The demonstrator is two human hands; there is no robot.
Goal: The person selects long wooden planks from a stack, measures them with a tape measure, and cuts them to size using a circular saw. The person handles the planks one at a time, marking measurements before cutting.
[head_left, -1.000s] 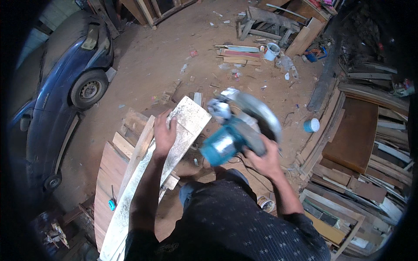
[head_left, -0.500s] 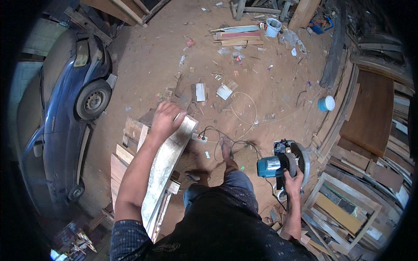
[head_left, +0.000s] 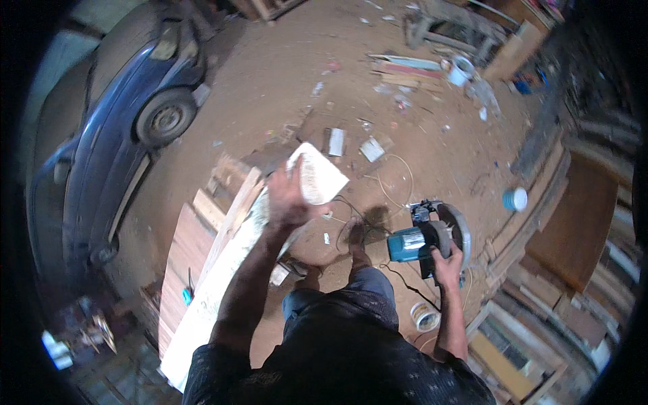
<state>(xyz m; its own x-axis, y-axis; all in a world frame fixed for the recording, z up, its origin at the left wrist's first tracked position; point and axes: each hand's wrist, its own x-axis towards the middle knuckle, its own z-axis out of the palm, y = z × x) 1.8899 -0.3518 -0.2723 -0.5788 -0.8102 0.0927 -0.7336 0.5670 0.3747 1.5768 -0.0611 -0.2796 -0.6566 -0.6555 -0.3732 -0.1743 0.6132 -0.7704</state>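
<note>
My right hand grips the rear handle of a teal and black circular saw, held off to the right of my legs. My left hand is closed round a pale, brightly lit piece of wood, with fingers along its left side and the thumb at its lower right. The hand hides whether this piece joins the long whitish board under my left forearm. That board lies at a slant on my left beside other planks. Motion blurs the left hand somewhat.
A blue car stands at the left. On the dirt floor are cables, a white tub, a blue-white bucket and scattered scraps. Stacked boards and a wooden frame line the right side. A plank pile lies ahead.
My left hand has moved right and slightly down, and the pale wood in it now shows a broad bright face. The saw has shifted slightly left. The whole view has turned.
</note>
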